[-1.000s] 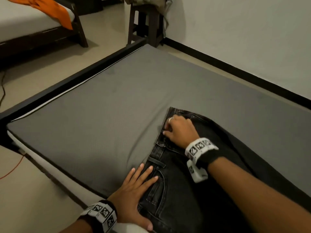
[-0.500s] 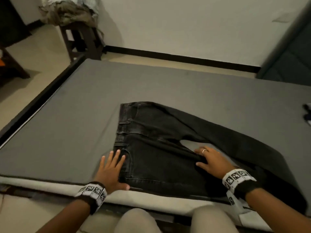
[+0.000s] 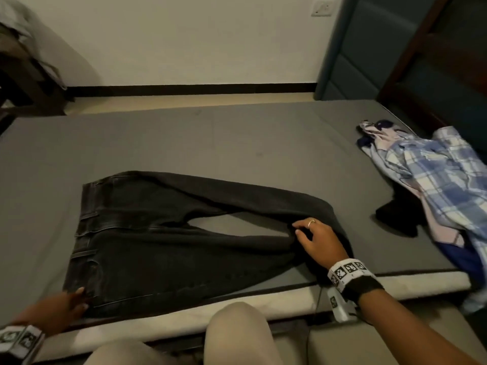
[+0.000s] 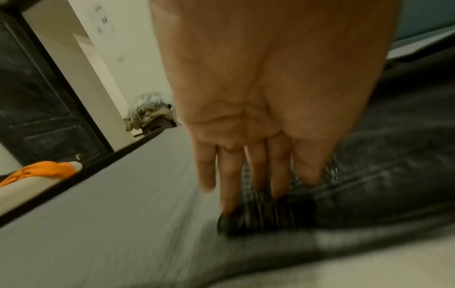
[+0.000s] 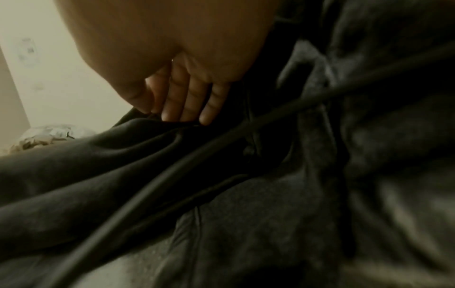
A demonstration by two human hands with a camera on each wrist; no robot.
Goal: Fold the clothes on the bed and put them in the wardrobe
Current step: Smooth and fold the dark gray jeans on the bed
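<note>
Black jeans [image 3: 158,246] lie flat on the grey mattress [image 3: 210,143], waistband to the left, the two legs running right and meeting near the front edge. My left hand [image 3: 76,299] touches the near corner of the waistband; in the left wrist view its fingers [image 4: 278,175] are straight, tips on the denim [image 4: 381,155]. My right hand [image 3: 297,227], a ring on one finger, rests on the far leg where the legs meet. In the right wrist view its fingers [image 5: 192,101] lie almost straight against a fold of the dark cloth [image 5: 98,165].
A heap of clothes with a blue checked shirt [image 3: 434,175] and a black garment [image 3: 400,217] lies at the mattress's right end. A teal panel [image 3: 355,48] stands behind it. A stool with clothes [image 3: 21,61] is at the far left. My knees [image 3: 237,333] meet the bed's front edge.
My right hand has slid right along the jeans from the crotch to where the legs meet. My left hand has moved back to the waistband's near corner. The view has swung right.
</note>
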